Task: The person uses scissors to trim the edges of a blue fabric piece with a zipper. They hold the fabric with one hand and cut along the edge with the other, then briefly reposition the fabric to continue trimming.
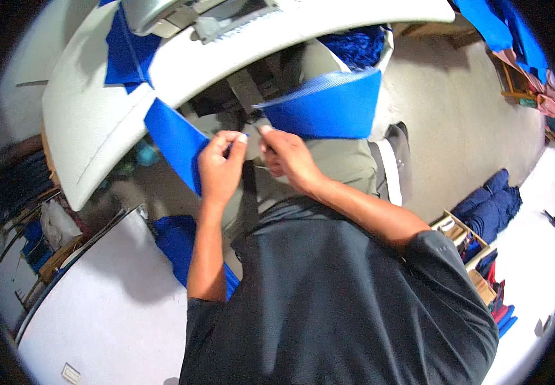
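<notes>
Over my lap, my left hand (221, 165) is closed in a pinch, thumb against the forefinger. What its fingertips hold is too small to tell. A long blue fabric strip (176, 138) hangs over the table edge and passes beside and behind that hand. Facing it, a short gap to the right, is my right hand (292, 159), fingers curled and thumb pointing toward the left hand. Something small and dark shows at its thumb tip, too blurred to name. Just above the right hand spreads a blue fabric piece (325, 109) with a pale upper edge.
A white table (107, 128) curves across the front, with a grey machine (152, 13) at its far side. Bunched blue material (354, 48) sits beneath the edge. Dark blue cloth (492, 202) is heaped at right by a wooden crate (460, 231). A white surface (107, 301) lies left.
</notes>
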Demonstrator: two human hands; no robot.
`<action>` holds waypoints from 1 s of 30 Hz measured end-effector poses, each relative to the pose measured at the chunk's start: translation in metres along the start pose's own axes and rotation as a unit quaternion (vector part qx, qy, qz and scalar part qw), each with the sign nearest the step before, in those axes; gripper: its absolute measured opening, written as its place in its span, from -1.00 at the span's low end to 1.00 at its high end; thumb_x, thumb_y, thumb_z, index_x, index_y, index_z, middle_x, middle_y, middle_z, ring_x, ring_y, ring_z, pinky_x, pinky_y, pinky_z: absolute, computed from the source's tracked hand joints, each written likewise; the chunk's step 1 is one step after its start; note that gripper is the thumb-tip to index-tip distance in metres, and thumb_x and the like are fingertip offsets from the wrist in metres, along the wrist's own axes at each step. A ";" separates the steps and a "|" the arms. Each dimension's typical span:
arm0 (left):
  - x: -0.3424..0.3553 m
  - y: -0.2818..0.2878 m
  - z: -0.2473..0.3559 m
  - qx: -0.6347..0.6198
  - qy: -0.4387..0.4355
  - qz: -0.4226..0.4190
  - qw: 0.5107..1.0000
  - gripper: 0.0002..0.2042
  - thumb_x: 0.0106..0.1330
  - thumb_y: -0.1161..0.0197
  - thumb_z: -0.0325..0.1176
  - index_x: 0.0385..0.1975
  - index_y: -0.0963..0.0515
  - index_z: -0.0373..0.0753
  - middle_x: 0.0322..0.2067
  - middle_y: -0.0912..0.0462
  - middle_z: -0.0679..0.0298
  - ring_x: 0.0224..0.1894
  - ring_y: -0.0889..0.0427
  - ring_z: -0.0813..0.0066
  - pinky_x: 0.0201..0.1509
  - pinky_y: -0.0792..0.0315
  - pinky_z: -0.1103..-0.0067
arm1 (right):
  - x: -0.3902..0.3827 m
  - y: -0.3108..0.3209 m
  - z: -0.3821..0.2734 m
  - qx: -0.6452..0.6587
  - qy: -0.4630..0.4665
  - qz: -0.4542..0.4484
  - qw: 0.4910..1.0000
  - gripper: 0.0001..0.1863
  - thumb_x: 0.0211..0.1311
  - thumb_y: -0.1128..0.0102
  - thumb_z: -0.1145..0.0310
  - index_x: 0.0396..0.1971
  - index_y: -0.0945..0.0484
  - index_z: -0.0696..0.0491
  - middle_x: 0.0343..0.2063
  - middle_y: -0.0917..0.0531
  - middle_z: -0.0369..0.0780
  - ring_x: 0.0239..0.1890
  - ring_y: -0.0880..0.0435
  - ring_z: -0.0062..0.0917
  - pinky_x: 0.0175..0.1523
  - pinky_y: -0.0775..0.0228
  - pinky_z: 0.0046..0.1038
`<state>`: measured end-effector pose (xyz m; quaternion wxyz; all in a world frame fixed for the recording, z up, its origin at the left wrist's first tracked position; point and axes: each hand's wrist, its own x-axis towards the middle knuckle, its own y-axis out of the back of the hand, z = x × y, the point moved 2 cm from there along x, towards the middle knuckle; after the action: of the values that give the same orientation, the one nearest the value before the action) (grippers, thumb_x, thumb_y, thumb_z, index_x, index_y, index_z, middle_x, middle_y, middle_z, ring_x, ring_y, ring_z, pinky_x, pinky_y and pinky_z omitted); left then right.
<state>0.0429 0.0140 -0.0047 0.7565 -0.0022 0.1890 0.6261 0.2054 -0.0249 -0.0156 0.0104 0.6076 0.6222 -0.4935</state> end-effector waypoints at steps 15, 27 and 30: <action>0.004 -0.020 0.065 0.033 -0.178 -0.024 0.983 -0.88 0.38 -0.20 -0.48 -0.40 -0.56 -0.37 -0.43 -0.57 0.25 -0.34 -0.54 0.52 -0.22 -0.42 0.58 | -0.013 -0.023 -0.008 -0.138 0.250 0.045 0.957 -0.87 0.31 -0.26 0.41 -0.43 -0.54 0.09 -0.55 -0.44 -0.51 -0.45 -0.30 -0.85 -0.41 -0.16 -0.66; 0.060 0.113 0.136 0.204 -0.106 0.131 0.964 -0.55 0.54 -0.03 -0.04 -0.52 -0.55 -0.24 -0.61 -0.51 0.32 -0.45 -0.46 0.54 -0.21 -0.39 0.51 | -0.033 -0.051 -0.032 -0.250 0.239 -0.044 0.937 -0.76 0.35 -0.30 0.25 -0.45 -0.56 0.08 -0.55 -0.44 -0.51 -0.44 -0.32 -0.84 -0.37 -0.18 -0.63; 0.104 0.247 0.229 0.208 -0.255 0.317 0.890 -0.62 0.50 0.00 -0.16 -0.44 -0.63 -0.26 -0.38 -0.72 0.22 -0.28 -0.63 0.36 0.04 -0.42 0.46 | -0.034 -0.026 -0.026 -0.278 0.237 -0.024 0.931 -0.77 0.33 -0.30 0.26 -0.44 -0.57 0.09 -0.56 -0.45 -0.49 -0.44 -0.34 -0.82 -0.35 -0.21 -0.63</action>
<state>-0.1112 0.2210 0.2351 0.5234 0.3750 0.1066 0.7577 0.2100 -0.0280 0.0344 0.0191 0.6650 0.7329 -0.1426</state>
